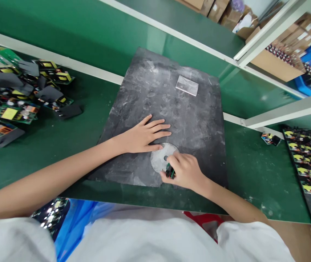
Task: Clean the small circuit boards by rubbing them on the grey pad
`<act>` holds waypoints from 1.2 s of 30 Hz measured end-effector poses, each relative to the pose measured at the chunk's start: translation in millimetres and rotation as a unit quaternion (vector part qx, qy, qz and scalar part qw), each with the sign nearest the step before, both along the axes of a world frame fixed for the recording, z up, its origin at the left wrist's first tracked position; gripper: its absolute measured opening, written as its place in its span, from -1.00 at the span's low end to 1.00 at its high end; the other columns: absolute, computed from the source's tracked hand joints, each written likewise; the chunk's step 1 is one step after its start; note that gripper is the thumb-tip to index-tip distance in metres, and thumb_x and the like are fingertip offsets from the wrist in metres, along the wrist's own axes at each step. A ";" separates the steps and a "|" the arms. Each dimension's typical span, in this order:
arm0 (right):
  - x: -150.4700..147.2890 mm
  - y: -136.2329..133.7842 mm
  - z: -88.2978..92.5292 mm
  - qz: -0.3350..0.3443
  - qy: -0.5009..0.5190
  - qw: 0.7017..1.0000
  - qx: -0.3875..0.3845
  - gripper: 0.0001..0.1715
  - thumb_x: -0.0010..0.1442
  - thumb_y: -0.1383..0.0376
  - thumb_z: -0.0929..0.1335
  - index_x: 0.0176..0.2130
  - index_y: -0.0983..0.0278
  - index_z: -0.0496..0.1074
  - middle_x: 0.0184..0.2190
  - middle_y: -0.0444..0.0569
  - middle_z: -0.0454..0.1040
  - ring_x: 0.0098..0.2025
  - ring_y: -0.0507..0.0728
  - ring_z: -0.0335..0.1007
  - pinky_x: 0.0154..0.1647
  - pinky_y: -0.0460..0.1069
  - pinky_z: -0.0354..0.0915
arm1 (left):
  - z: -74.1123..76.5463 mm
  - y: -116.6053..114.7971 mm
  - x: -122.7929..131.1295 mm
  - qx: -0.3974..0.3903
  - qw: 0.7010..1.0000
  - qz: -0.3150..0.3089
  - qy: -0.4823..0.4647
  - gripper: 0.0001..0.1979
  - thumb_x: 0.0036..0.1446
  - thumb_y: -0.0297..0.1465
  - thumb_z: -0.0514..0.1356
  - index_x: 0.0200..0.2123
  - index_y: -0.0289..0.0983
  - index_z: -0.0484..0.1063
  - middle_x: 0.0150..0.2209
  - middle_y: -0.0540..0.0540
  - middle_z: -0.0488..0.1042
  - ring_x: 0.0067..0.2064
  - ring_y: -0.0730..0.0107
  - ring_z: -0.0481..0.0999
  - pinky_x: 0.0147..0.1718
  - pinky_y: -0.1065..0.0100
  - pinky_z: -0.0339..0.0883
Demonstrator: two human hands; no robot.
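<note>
Board is being pinched in the head view, just below and right of the frame's centre, between the thumb and curled fingers of the right hand. It is being held at the left side of that hand, directly between the fingertips, over the lower right edge of the disc; whether the disc is being touched by it cannot be told. Its long axis is being hidden by the fingers, so no direction can be given. The left hand is being rested farther off, to the upper left, on the mat, its fingers being spread toward the right of the frame, with the disc's upper edge being touched by its thumb. A slab is being borne by the mat, toward the upper right.
</note>
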State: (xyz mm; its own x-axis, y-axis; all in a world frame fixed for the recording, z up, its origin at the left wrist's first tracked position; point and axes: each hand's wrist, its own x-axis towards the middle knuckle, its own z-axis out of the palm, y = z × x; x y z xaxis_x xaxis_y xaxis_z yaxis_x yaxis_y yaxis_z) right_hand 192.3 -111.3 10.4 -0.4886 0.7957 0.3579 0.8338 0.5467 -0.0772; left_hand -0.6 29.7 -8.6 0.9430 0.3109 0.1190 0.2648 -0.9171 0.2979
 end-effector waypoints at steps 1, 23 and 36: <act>1.5 2.0 -0.3 -0.015 -0.003 1.000 0.003 -0.70 0.18 0.10 0.25 -0.46 0.25 0.24 -0.60 -0.18 0.22 -0.60 -0.02 0.12 -0.54 -0.09 -0.01 | -0.1 0.0 -0.2 0.001 1.000 0.000 0.000 -0.47 0.36 -0.08 -0.06 0.30 -0.15 0.14 0.36 -0.09 0.07 0.40 0.12 -0.08 0.33 -0.04 -0.46; 1.4 3.6 4.9 -0.034 -0.020 0.999 0.007 -0.69 0.17 0.09 0.26 -0.45 0.26 0.25 -0.60 -0.17 0.26 -0.60 -0.02 0.16 -0.56 -0.09 -0.01 | 0.7 0.2 -0.6 -0.008 1.000 0.001 0.004 -0.47 0.36 -0.08 -0.05 0.31 -0.13 0.12 0.37 -0.08 0.05 0.40 0.12 -0.09 0.32 -0.05 -0.48; -4.8 -5.0 5.0 0.015 0.010 0.998 -0.053 -0.72 0.15 0.10 0.26 -0.42 0.26 0.25 -0.60 -0.19 0.24 -0.60 -0.03 0.14 -0.55 -0.09 -0.01 | 2.4 -0.6 0.1 -0.014 1.000 0.004 0.000 -0.46 0.35 -0.09 -0.02 0.31 -0.14 0.13 0.36 -0.09 0.07 0.40 0.09 -0.07 0.32 -0.08 -0.45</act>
